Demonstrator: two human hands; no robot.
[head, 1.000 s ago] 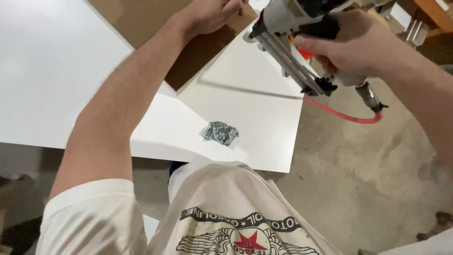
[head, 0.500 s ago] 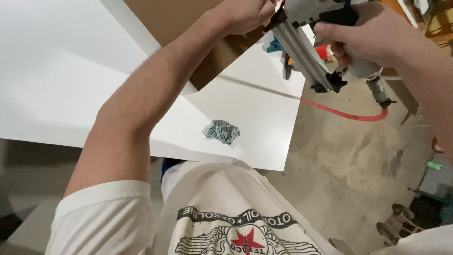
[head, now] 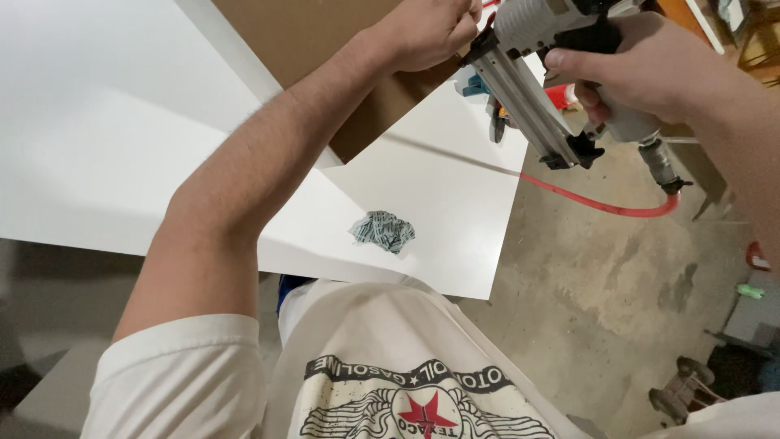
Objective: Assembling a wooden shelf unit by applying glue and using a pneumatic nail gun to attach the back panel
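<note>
My right hand (head: 642, 69) grips the handle of a grey pneumatic nail gun (head: 536, 73) at the upper right, its long magazine slanting down to the right. A red air hose (head: 601, 203) hangs from the handle's base. My left hand (head: 426, 31) is closed at the top centre, right beside the gun's nose, resting on the edge of a brown board (head: 325, 49). Whether it holds something small I cannot tell. Both hands are above a white panel (head: 439, 195). A crumpled grey-blue wad (head: 383, 231) lies on that panel, below my left forearm.
A second large white panel (head: 97, 122) fills the left side. Bare concrete floor (head: 617, 301) lies to the right, with a small green object (head: 751, 290) and dark wheeled gear (head: 691, 390) near the right edge. Red and blue items (head: 487, 89) sit behind the gun.
My view has shifted, so the hands and gun sit higher and further right in frame. The nail gun's nose has come close against my left hand at the brown board's edge.
</note>
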